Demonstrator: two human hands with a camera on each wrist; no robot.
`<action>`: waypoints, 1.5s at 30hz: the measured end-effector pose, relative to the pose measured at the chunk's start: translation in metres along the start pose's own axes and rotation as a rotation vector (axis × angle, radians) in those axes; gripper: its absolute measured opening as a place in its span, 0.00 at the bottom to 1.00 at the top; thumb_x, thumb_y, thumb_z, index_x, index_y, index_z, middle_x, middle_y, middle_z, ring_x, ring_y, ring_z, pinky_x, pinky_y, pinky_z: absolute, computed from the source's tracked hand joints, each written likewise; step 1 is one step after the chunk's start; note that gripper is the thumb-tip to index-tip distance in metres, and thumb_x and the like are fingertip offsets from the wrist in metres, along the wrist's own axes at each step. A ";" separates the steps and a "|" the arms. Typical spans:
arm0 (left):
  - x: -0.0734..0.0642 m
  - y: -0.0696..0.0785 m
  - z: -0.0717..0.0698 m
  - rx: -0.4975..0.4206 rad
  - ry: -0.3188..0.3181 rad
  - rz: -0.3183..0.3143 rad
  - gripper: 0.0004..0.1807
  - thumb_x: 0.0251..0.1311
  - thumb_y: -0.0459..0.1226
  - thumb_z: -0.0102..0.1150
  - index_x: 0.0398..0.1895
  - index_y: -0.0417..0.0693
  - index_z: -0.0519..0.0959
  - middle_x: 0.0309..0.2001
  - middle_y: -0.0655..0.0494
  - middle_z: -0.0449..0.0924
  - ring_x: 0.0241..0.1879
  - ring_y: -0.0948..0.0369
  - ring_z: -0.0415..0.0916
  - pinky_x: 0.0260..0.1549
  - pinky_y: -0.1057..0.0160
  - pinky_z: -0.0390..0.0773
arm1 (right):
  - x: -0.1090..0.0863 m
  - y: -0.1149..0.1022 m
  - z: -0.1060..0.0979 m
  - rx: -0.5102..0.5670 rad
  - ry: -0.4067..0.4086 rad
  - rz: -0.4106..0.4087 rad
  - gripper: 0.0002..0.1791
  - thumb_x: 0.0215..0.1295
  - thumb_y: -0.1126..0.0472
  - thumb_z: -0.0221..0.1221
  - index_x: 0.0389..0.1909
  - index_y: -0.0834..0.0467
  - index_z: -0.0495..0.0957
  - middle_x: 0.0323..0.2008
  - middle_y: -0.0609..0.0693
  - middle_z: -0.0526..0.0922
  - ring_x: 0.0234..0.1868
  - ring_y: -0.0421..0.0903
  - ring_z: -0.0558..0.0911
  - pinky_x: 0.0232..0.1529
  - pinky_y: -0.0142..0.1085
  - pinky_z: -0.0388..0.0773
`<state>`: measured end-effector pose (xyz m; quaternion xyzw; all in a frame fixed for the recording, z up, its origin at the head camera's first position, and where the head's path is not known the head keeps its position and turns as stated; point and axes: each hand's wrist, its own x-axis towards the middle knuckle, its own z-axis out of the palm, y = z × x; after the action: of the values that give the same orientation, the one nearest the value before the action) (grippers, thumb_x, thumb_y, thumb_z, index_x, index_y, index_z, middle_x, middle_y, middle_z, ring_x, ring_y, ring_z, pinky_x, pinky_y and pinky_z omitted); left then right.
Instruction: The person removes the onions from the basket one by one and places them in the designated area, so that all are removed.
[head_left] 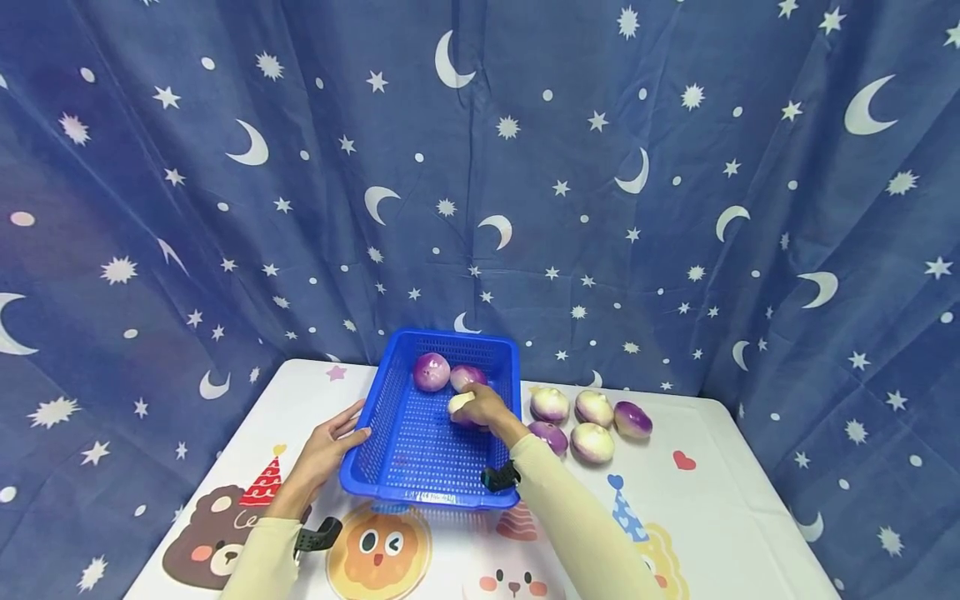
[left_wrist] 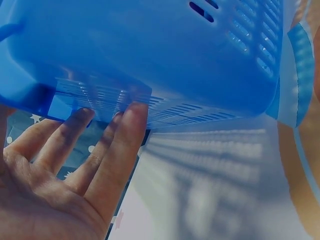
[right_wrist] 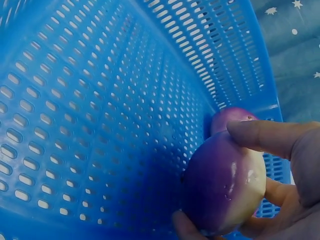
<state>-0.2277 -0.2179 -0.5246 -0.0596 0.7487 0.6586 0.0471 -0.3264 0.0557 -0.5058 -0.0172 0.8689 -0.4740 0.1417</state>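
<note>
A blue perforated plastic basket (head_left: 420,454) stands in front of me. My right hand (head_left: 486,407) reaches in over its right side and grips a purple-and-white turnip (right_wrist: 215,185) between thumb and fingers. Behind that one, one turnip (head_left: 431,372) lies in the far left part of the basket and another turnip (head_left: 468,377) lies beside it, near the far wall. My left hand (head_left: 326,446) is at the basket's left side, thumb at the rim. In the left wrist view its fingers (left_wrist: 131,130) extend fairly straight along the outer wall.
Right of the basket several more turnips lie in a loose group, among them a whitish turnip (head_left: 592,442) and a darker purple turnip (head_left: 632,420). The white tablecloth (head_left: 720,500) has cartoon prints. A blue star-and-moon curtain (head_left: 570,208) hangs right behind the table.
</note>
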 end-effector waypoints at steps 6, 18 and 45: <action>0.000 0.001 0.000 0.012 0.003 -0.008 0.36 0.66 0.41 0.60 0.75 0.54 0.60 0.71 0.39 0.64 0.64 0.43 0.73 0.56 0.54 0.80 | -0.005 -0.007 -0.002 0.028 -0.008 -0.026 0.33 0.43 0.66 0.72 0.56 0.60 0.75 0.38 0.54 0.79 0.35 0.47 0.76 0.30 0.39 0.78; -0.002 0.000 0.000 0.032 -0.001 0.009 0.36 0.66 0.41 0.60 0.76 0.53 0.60 0.71 0.39 0.65 0.67 0.44 0.70 0.59 0.56 0.78 | -0.016 -0.019 -0.009 0.054 0.000 -0.153 0.38 0.40 0.65 0.74 0.58 0.66 0.74 0.38 0.55 0.80 0.37 0.47 0.78 0.32 0.34 0.80; -0.001 0.001 0.000 0.038 -0.005 -0.008 0.35 0.67 0.40 0.58 0.76 0.54 0.59 0.72 0.38 0.63 0.65 0.43 0.72 0.56 0.56 0.80 | -0.072 -0.054 -0.027 0.176 0.039 -0.299 0.36 0.46 0.61 0.75 0.59 0.54 0.75 0.53 0.56 0.80 0.47 0.49 0.80 0.46 0.36 0.78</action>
<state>-0.2273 -0.2176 -0.5231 -0.0602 0.7607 0.6442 0.0529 -0.2697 0.0598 -0.4313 -0.1243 0.8144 -0.5643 0.0537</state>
